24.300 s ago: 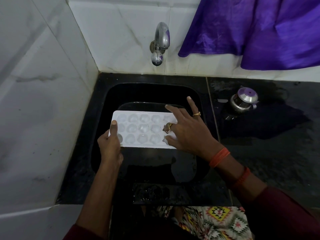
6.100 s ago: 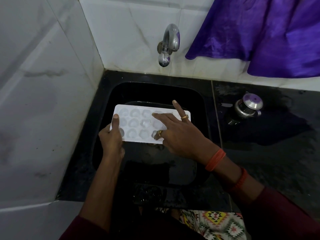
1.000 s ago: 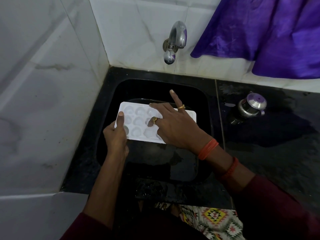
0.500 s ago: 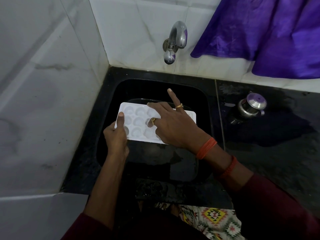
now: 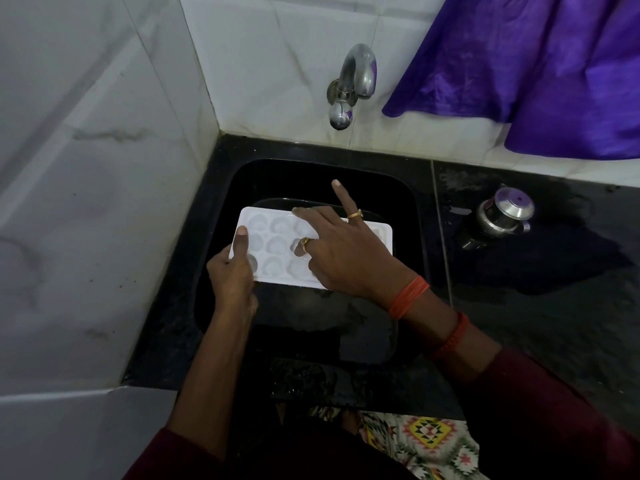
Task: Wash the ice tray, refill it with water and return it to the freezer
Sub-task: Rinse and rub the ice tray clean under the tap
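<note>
A white ice tray [image 5: 273, 244] with round cups is held level over the black sink [image 5: 405, 209]. My left hand [image 5: 232, 271] grips its left end, thumb lying on the top rim. My right hand [image 5: 339, 251] rests on the tray with fingers spread, one finger dipped into a middle cup and the little finger raised off the tray. The right part of the tray is hidden under that hand. A metal tap [image 5: 349, 84] sticks out of the tiled wall above the sink; I see no water running from it.
A small steel pot with a lid [image 5: 504, 214] stands on the wet black counter [image 5: 554, 289] to the right of the sink. Purple cloth [image 5: 540, 71] hangs over the back wall at top right. White marble wall [image 5: 86, 202] closes the left side.
My right hand's fingers have shifted slightly over the tray's cups, moving leftward since the oldest frames. My left hand keeps the same hold on the tray's left end.
</note>
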Motion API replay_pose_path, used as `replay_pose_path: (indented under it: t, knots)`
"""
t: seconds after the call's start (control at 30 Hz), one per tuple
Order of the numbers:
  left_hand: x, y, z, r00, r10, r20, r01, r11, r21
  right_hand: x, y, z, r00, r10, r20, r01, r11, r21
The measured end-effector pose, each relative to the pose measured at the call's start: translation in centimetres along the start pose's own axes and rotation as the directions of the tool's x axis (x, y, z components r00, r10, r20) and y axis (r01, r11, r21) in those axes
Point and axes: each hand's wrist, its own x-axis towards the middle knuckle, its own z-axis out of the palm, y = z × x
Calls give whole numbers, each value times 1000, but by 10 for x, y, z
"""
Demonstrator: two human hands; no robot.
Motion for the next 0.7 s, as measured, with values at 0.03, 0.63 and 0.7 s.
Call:
replay_pose_path:
  t: [0.03, 0.63, 0.7]
  knots:
    - [0, 0, 0, 1000, 1, 0, -1, 1000, -3, 1, 0, 0, 1000, 2, -18, -2, 1000, 2]
    - [6, 0, -3, 1000, -9, -1, 9, 1000, -4, 9, -4, 1, 1000, 7, -3, -7, 998, -62]
    - [5, 0, -3, 1000, 0, -6, 0, 1000, -8, 10, -5, 2, 1000, 2, 27, 1, 996, -85]
